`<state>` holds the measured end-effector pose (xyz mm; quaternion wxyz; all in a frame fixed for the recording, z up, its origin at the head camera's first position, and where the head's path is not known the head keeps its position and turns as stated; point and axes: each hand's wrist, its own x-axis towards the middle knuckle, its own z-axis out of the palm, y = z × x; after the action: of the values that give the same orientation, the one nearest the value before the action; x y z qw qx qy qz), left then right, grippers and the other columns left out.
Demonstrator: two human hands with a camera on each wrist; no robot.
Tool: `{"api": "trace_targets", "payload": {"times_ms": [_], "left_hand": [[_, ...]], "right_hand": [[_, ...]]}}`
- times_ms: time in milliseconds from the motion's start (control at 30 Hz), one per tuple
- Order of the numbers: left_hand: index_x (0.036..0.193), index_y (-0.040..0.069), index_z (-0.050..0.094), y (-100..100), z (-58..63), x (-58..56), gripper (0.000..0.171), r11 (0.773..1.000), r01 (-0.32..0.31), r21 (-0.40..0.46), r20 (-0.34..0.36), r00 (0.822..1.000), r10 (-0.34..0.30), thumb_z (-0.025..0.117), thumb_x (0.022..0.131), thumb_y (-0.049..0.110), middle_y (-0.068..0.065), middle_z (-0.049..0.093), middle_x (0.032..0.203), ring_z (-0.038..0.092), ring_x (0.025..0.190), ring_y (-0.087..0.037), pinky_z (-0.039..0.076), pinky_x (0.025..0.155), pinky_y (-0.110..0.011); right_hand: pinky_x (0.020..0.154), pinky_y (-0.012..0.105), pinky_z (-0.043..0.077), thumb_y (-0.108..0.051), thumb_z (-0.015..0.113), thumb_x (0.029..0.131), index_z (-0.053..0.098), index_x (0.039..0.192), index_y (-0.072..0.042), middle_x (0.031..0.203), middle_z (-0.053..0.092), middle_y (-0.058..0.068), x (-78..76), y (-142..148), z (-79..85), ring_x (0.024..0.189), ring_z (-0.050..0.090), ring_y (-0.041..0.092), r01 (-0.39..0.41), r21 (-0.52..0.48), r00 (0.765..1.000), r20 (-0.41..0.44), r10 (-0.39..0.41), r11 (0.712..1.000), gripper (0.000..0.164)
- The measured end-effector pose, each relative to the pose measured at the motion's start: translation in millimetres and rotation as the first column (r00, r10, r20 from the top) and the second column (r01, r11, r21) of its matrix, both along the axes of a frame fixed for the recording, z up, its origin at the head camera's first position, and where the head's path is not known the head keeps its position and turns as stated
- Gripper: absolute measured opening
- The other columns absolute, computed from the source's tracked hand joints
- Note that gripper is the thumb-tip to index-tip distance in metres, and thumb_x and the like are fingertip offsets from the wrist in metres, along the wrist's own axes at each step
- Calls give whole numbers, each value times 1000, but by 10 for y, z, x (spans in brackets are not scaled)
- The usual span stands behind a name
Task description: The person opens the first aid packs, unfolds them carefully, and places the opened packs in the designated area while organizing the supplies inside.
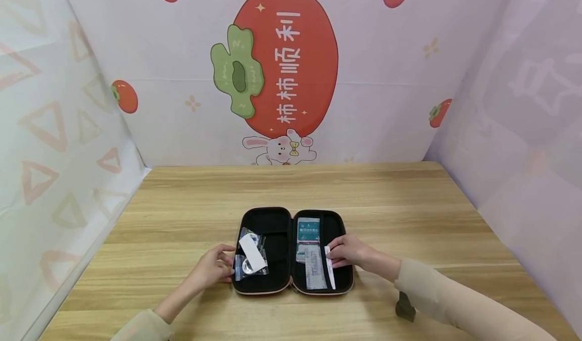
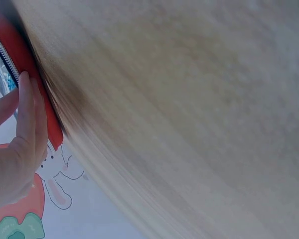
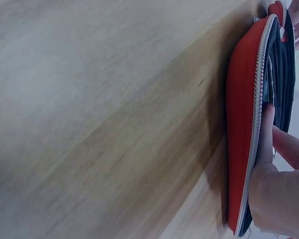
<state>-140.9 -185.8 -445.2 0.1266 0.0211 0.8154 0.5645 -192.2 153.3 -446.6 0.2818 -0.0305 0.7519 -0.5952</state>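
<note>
An open zip case (image 1: pixel 291 285) lies on the table, black inside and red outside. My left hand (image 1: pixel 212 266) rests against its left edge, with straight fingers along the red side (image 2: pixel 27 57) in the left wrist view. Clear packets (image 1: pixel 242 271) with round white items lie in the left half, a blank white strip (image 1: pixel 252 253) over them. In the right half, a teal packet (image 1: pixel 308 228) and a grey-white patterned packet (image 1: pixel 314 268) sit by a black band. My right hand (image 1: pixel 347 251) pinches a narrow white strip (image 1: pixel 330 273) there; its fingertips are partly hidden.
The wood-grain table (image 1: pixel 191 194) surrounds the case. Behind it hangs a printed cloth (image 1: pixel 386 78), with more cloth at both sides. A small dark object (image 1: pixel 404 308) shows below the right sleeve (image 1: pixel 432 290).
</note>
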Motion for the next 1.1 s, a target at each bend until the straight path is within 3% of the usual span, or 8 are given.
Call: {"api": "trace_targets", "payload": {"times_ms": [233,800,1100], "left_hand": [[116,-16,38,4,9,7,47,1000,1,-3,-1,1000,-1,51,70,-19,-15,50,82,57,65,-18,56,56,-35],[115,-18,38,-4,17,14,47,1000,6,-6,-16,1000,-6,51,70,-21,-17,51,83,58,66,-21,56,56,-34],[116,-18,37,4,30,12,48,1000,7,-8,-6,1000,-7,52,70,-20,-16,51,83,58,66,-19,56,56,-33]], "right_hand": [[58,29,56,9,55,74,52,89,11,67,57,3,9,-94,-33,54,56,11,43,2,999,-19,-43,999,15],[59,31,56,11,53,75,53,88,12,74,62,10,16,-189,-40,59,57,13,108,-13,994,-16,-108,994,13],[64,35,56,10,54,75,49,103,18,81,64,17,4,-128,-33,66,59,16,90,9,995,-43,-89,996,29]]}}
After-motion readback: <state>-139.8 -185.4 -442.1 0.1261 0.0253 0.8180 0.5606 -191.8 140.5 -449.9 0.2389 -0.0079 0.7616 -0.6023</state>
